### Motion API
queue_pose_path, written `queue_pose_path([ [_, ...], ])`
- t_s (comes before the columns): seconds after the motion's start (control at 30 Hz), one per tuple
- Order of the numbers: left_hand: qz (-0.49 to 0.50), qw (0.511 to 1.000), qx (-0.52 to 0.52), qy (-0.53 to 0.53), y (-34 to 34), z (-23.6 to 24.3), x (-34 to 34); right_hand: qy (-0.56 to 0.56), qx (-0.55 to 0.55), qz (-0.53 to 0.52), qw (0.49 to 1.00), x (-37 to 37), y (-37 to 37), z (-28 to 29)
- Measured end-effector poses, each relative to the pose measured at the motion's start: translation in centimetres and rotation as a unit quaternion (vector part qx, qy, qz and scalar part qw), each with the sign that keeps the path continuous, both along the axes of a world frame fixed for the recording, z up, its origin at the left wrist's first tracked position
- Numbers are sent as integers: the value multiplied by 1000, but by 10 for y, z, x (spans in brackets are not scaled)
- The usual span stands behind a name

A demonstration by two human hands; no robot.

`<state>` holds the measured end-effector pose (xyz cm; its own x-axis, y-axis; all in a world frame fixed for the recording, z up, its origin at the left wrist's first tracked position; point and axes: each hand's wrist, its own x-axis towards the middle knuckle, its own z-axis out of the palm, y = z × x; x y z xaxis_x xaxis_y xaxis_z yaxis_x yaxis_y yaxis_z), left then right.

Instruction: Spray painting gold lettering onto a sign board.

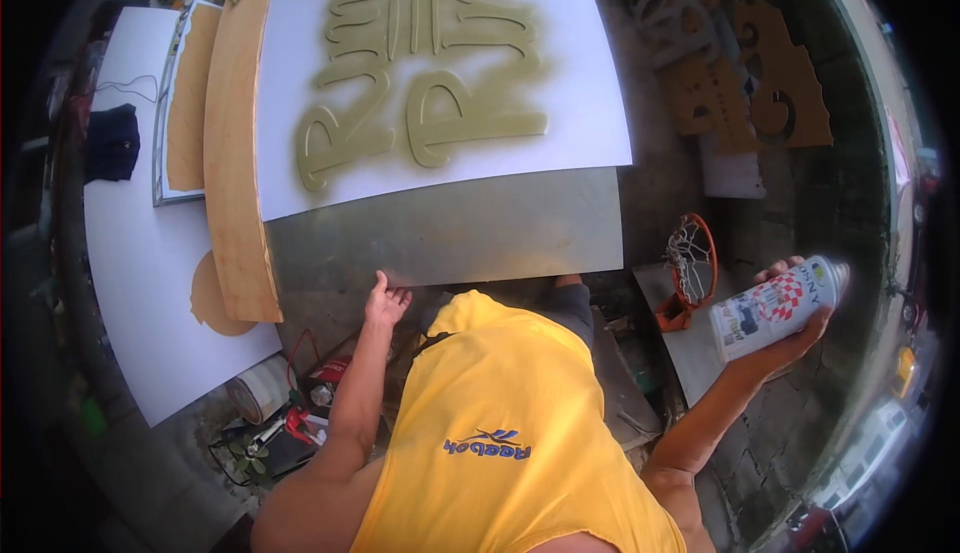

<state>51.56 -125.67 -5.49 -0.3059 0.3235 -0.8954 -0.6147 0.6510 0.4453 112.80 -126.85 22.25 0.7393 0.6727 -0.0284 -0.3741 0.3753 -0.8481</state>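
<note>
So the spray can [772,310] sits just past 3 o'clock, long axis running from about 8 up to 2, with the metallic rounded end at the 2 side. Right hand [806,338] is wrapped around it from behind, fingers curled over the upper side, forearm coming up from 5 o'clock. Left hand [385,303] is over toward 8, fingers loosely spread and nothing gripped, thumb sticking up over the near edge of the grey board [460,233]; can't tell if it's actually pressing. Up at 12 there's a white panel [590,143] with raised olive lettering [440,123], its far part chopped off by the frame. The right palm's hidden behind the can, and I can't make out a nozzle.
</note>
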Motion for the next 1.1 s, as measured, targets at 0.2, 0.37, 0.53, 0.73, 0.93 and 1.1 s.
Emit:
queue_pose_path([
  [0.2, 73, 996, 16, 45, 0, -20, 4, 101, 27, -80, 991, 53, 19, 4],
  [0.37, 79, 995, 39, 51, -1, -30, 8, -73, 10, -22, 997, 90, 19, 12],
  [0.53, 113, 991, 34, 63, -3, -31, 12, -167, 31, 203, 964, 66, 27, -12],
  [0.73, 118, 988, 80, 53, -13, -36, 13, 63, 45, 135, 988, 70, 74, 12],
  [0.93, 160, 980, 58, 106, -21, -38, 43, 166, 84, 214, 959, 97, 165, 14],
  [1.1, 149, 982, 8, 116, -15, -17, 151, -99, 77, 331, 935, 114, 229, -15],
])
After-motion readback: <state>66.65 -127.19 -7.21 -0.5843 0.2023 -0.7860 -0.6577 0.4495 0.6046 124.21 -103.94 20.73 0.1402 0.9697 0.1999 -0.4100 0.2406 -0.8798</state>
